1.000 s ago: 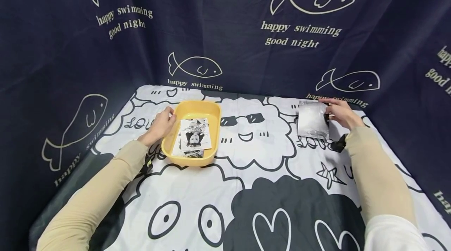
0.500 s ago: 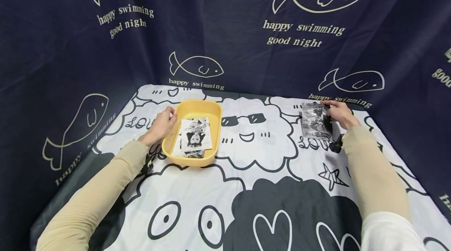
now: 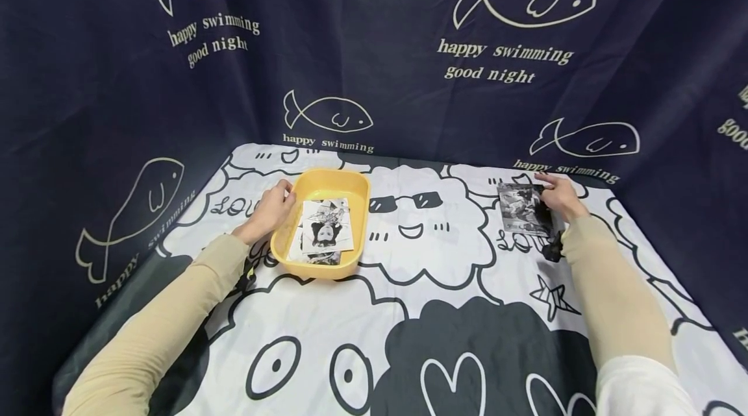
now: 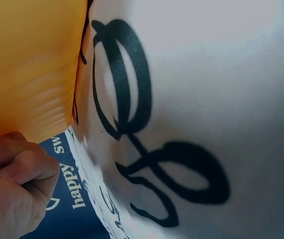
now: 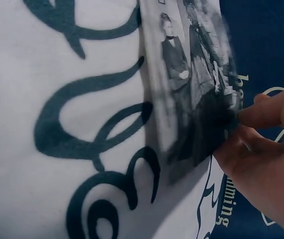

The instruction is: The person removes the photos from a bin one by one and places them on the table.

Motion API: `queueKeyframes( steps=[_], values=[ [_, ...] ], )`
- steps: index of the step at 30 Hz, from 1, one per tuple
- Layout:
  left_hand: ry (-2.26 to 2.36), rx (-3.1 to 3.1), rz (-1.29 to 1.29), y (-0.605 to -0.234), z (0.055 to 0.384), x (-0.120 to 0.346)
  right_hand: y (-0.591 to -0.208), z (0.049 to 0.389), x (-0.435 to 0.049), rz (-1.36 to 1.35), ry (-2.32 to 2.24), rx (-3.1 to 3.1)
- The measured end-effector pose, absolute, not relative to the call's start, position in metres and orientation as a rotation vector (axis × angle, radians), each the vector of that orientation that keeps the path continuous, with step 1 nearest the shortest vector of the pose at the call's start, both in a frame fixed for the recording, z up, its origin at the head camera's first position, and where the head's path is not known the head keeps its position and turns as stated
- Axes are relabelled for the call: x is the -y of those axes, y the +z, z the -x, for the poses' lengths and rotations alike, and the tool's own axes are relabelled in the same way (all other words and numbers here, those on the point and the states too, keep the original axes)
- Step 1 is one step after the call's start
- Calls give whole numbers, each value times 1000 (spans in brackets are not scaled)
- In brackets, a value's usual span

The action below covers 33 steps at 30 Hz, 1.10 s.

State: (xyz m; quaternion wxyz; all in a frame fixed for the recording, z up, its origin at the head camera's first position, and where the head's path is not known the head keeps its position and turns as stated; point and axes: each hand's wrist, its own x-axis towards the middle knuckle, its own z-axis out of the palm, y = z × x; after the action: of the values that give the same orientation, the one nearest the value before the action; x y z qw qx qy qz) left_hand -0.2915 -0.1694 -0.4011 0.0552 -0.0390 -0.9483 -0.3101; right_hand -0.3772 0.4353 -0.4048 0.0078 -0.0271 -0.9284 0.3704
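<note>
My left hand grips the left rim of a yellow plastic basin; in the left wrist view its curled fingers meet the basin's wall. Several black-and-white photos lie overlapping inside the basin, the top one a portrait that appears upside down. Toward the right back of the table, my right hand pinches another black-and-white photo by its right edge. In the right wrist view this photo shows people in dark clothes, and thumb and finger hold its edge.
A white cloth with black cartoon drawings covers the table. Dark blue curtains with fish prints stand close behind and at both sides. The basin is left of centre, the held photo well to its right.
The photo in my right hand has tilted, so its bright glare is gone and its picture shows. The right hand has shifted only slightly; the left hand and basin stay in place.
</note>
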Motion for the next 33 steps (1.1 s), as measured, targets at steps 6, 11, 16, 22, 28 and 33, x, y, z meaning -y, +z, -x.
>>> queueKeyframes(
  steps=[6, 11, 16, 22, 28, 33],
  values=[
    [-942, 2880, 119, -402, 292, 169, -405, 373, -434, 131, 1076, 2917],
    [-956, 2871, 122, -400, 290, 169, -399, 370, -427, 106, 1078, 2865],
    [-954, 2879, 113, -399, 290, 168, -391, 369, -413, 56, 1140, 2817],
    [-974, 2883, 116, -402, 291, 169, -385, 368, -390, -84, 1266, 2768],
    [-962, 2866, 123, -403, 292, 170, -378, 366, -363, -184, 1442, 2699],
    [-966, 2860, 128, -403, 292, 171, -375, 365, -346, -244, 1524, 2670]
  ],
)
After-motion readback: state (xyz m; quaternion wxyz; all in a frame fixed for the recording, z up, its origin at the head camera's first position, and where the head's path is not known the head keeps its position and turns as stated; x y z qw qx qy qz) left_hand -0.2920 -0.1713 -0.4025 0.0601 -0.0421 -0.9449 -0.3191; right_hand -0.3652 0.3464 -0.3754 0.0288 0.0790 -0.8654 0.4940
